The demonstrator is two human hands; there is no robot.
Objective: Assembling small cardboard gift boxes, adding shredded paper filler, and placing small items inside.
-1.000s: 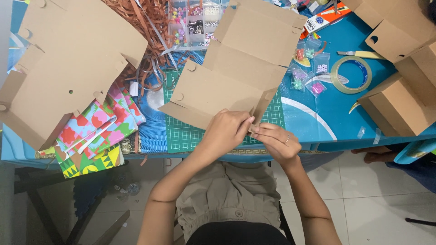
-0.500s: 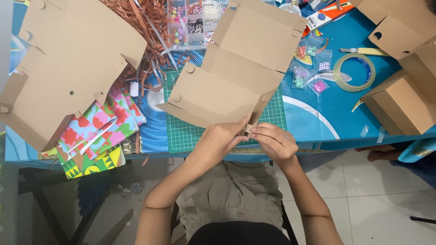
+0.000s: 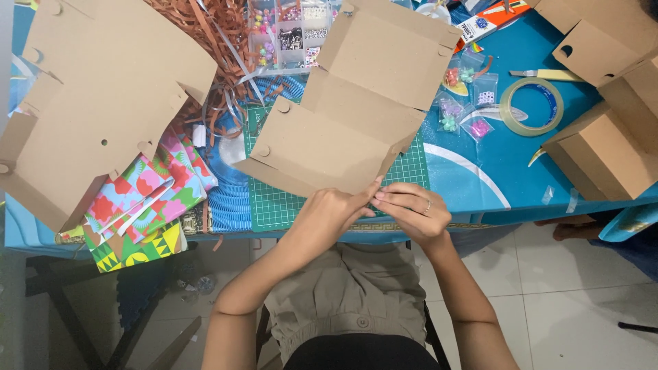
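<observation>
At the near edge of the green cutting mat (image 3: 274,205), left hand (image 3: 329,216) and right hand (image 3: 411,212) pinch the flat cardboard box (image 3: 343,130), which stretches away toward the bead tray (image 3: 291,31).

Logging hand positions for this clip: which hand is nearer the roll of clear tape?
Right. The right hand is at the table's near edge, below-left of the tape roll. The left hand sits beside it, farther from the roll.

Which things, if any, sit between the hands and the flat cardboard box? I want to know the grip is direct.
Nothing visible does. The left hand and right hand both meet the cardboard box at its near corner, above the green mat.
</observation>
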